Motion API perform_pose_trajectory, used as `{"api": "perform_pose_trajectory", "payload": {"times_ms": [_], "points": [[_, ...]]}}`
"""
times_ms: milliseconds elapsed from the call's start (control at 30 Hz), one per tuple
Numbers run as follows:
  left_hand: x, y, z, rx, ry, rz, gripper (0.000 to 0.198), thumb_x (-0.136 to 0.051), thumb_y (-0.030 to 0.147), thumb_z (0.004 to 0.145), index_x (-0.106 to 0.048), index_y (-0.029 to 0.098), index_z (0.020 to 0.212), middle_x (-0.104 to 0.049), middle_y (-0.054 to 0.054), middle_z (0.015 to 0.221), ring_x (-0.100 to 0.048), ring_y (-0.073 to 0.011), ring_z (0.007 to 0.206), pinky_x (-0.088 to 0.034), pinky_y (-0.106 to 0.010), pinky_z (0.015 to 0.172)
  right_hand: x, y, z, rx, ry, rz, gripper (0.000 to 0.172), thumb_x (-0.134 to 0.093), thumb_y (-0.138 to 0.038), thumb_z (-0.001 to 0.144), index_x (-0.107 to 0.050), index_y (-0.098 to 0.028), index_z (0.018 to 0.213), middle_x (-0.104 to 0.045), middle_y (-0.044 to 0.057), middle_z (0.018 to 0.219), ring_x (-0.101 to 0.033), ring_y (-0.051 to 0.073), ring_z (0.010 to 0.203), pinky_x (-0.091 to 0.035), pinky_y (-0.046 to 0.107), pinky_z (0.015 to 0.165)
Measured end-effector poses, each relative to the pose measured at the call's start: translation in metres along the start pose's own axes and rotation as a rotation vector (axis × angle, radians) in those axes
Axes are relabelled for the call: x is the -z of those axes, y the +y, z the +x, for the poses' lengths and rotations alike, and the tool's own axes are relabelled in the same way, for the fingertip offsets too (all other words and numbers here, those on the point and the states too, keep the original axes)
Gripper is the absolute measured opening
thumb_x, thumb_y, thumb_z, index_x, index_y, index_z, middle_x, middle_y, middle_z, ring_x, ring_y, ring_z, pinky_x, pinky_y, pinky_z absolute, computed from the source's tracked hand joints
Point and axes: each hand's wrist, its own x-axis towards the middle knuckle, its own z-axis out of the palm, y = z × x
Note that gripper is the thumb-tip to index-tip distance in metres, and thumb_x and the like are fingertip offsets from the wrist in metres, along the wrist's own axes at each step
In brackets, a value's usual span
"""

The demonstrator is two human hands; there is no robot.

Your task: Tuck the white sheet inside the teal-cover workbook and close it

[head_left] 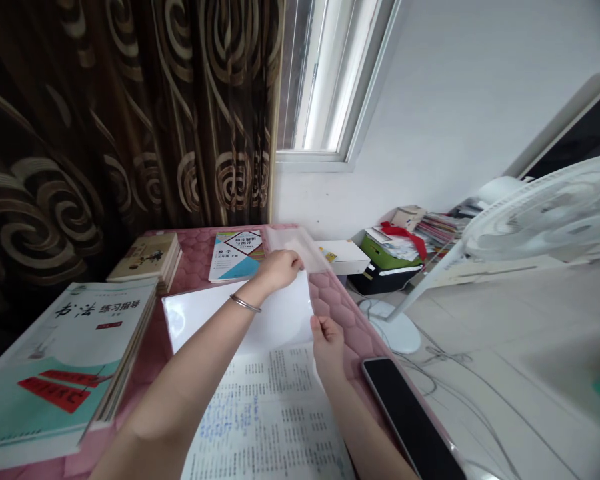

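Note:
An open workbook lies in front of me on a pink quilted table. Its near page is printed and carries blue handwriting. Its far part is a glossy white cover. My left hand, with a bangle on the wrist, pinches the top edge of a clear plastic book sleeve that folds up over the cover's far right corner. My right hand grips the right edge of the cover, fingers closed on it.
A stack of textbooks sits at the left, two more books lie at the far side, and a black phone rests at the table's right edge. A white fan, a white box and piled papers stand on the floor at right.

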Motion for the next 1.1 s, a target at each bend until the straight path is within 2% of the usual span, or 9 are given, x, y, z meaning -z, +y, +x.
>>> {"api": "perform_pose_trajectory", "payload": {"times_ms": [200,400,533,700,900,1100], "points": [[-0.004,0.000,0.001,-0.018,-0.017,0.029,0.027,-0.047,0.026,0.091,-0.073,0.018,0.092,-0.074,-0.009,0.101,-0.066,-0.0212,0.096,-0.048,-0.029,0.084,-0.003,0.001,-0.005,0.008,0.050,-0.040,0.042,-0.059,-0.059,0.076,-0.055,-0.019,0.063,-0.053,0.000,0.057,-0.046,0.015,0.056,-0.039,0.026,0.050],[-0.002,-0.001,0.001,-0.001,-0.036,0.029,0.027,-0.048,0.027,0.091,-0.073,0.018,0.092,-0.074,-0.009,0.099,-0.066,-0.0203,0.095,-0.047,-0.027,0.081,0.002,-0.002,-0.008,-0.043,0.000,0.034,0.041,-0.061,-0.060,0.074,-0.061,-0.019,0.073,-0.060,0.002,0.065,-0.051,0.016,0.060,-0.042,0.026,0.052],[-0.004,0.000,0.000,-0.002,-0.057,0.039,0.028,-0.047,0.027,0.091,-0.073,0.018,0.093,-0.074,-0.008,0.098,-0.066,-0.0200,0.092,-0.047,-0.027,0.078,0.003,0.001,-0.008,-0.069,-0.009,0.043,0.043,-0.065,-0.061,0.070,-0.060,-0.019,0.066,-0.060,0.002,0.061,-0.051,0.017,0.057,-0.042,0.027,0.051],[-0.005,-0.001,0.001,-0.024,-0.042,0.031,0.027,-0.047,0.027,0.091,-0.073,0.018,0.092,-0.074,-0.008,0.098,-0.066,-0.0195,0.092,-0.047,-0.026,0.079,0.006,0.010,-0.011,-0.161,-0.019,0.157,0.036,-0.067,-0.056,0.071,-0.059,-0.021,0.071,-0.058,-0.001,0.058,-0.049,0.014,0.051,-0.039,0.026,0.047],[-0.003,-0.003,0.001,-0.007,-0.025,0.020,0.026,-0.049,0.028,0.090,-0.073,0.019,0.093,-0.075,-0.008,0.094,-0.066,-0.0202,0.091,-0.046,-0.027,0.077,0.003,0.012,-0.009,-0.105,0.016,0.060,0.040,-0.065,-0.059,0.069,-0.059,-0.020,0.068,-0.059,0.001,0.062,-0.051,0.016,0.057,-0.041,0.027,0.051],[-0.002,-0.004,-0.001,-0.005,-0.043,0.024,0.027,-0.048,0.028,0.091,-0.073,0.018,0.091,-0.074,-0.010,0.095,-0.066,-0.0220,0.091,-0.046,-0.029,0.076,-0.003,0.013,-0.012,-0.075,0.049,0.048,0.038,-0.062,-0.056,0.074,-0.056,-0.019,0.069,-0.055,-0.001,0.062,-0.048,0.015,0.058,-0.041,0.026,0.052]]}}
